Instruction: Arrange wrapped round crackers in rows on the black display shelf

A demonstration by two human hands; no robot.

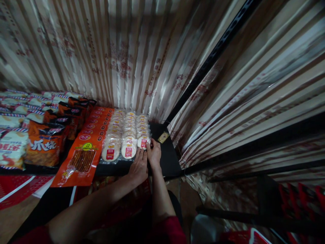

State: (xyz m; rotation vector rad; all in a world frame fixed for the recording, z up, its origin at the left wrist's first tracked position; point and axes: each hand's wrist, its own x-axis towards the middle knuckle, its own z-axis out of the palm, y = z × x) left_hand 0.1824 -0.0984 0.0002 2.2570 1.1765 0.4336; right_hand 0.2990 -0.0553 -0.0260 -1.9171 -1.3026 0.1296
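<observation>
Three rows of clear-wrapped round white rice crackers [128,149] with red labels overlap on the black shelf [169,159]. At the front of the rightmost row lies a rice cracker packet [143,141]. My left hand [139,166] has its fingers together at the packet's lower edge. On the packet's right edge, my right hand [153,153] pinches with thumb and fingers. Both hands touch each other at that corner. To the left of the rows lies a long orange snack packet [82,159] with a window of brown sticks, its lower end jutting past the shelf edge.
Orange snack bags [43,144] and white snack bags [12,149] fill the shelf's left side. A small gold packet [163,137] lies near the right corner, by a black upright post [188,95]. Pleated printed curtain [127,57] hangs behind. Red baskets [20,189] stand below.
</observation>
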